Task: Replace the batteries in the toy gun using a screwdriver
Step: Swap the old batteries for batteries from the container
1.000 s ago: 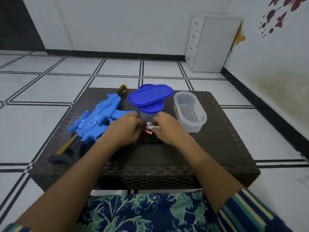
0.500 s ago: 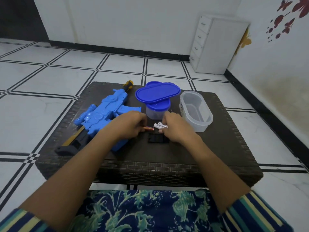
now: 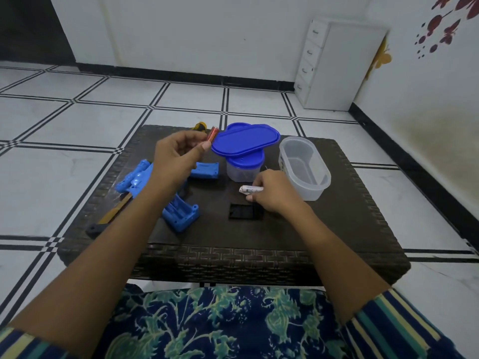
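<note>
Two hands: both are busy with batteries over the wicker table [image 3: 337, 229].
Left hand [image 3: 176, 156]: raised above the far-left part of the table. Thumb and fingers pinch one red battery [image 3: 213, 133] by its lower end, probably lifted to check it or to keep it apart from the others.
Right hand [image 3: 272, 194]: low near the table's middle, with the fingers curled round the white batteries [image 3: 248, 189], seemingly two. They look kept close to the work, ready to load.
Toy gun [image 3: 137, 177]: lies on its side toward the left edge.
Battery compartment [image 3: 181, 212]: faces up and toward the near edge with its slots bare, so it looks ready for cells.
Black cover [image 3: 245, 212]: flat at the middle of the table, just beside the right hand. It is likely the compartment door, parked out of the way.
Small tub [image 3: 243, 173]: clear with its own blue lid on, toward the far edge. I cannot make out its contents.
Loose blue lid [image 3: 246, 139]: rests across the small tub and overhangs it.
Oval tub [image 3: 304, 164]: open, toward the right edge, and apparently empty. The loose lid probably belongs to it.
Screwdriver: a yellow-and-black end [image 3: 200, 125] at the far edge may be its handle, but I cannot tell.
</note>
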Motion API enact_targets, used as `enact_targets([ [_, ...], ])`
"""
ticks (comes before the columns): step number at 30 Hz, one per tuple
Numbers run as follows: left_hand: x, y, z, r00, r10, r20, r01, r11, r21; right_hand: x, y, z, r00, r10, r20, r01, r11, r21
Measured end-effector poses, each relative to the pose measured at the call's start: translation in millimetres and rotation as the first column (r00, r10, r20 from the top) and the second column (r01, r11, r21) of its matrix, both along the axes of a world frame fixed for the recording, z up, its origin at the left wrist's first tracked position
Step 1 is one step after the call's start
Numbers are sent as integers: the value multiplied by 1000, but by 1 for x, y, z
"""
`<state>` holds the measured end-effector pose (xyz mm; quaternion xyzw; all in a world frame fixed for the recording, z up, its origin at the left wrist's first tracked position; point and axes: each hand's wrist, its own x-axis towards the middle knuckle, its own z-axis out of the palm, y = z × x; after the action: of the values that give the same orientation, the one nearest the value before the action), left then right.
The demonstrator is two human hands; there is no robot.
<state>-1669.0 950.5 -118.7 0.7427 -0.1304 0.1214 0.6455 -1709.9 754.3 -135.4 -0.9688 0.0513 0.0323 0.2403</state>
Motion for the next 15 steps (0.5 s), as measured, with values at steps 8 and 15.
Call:
enact_targets([
  [8, 0, -24, -1, 997, 67, -35, -69, 995, -76, -7, -16, 20, 975, -74, 209, 48, 991, 125],
  [15, -11, -81, 5, 992, 114, -48, -119, 985, -123, -27, -53, 38, 822, -364, 438, 297, 930, 216],
])
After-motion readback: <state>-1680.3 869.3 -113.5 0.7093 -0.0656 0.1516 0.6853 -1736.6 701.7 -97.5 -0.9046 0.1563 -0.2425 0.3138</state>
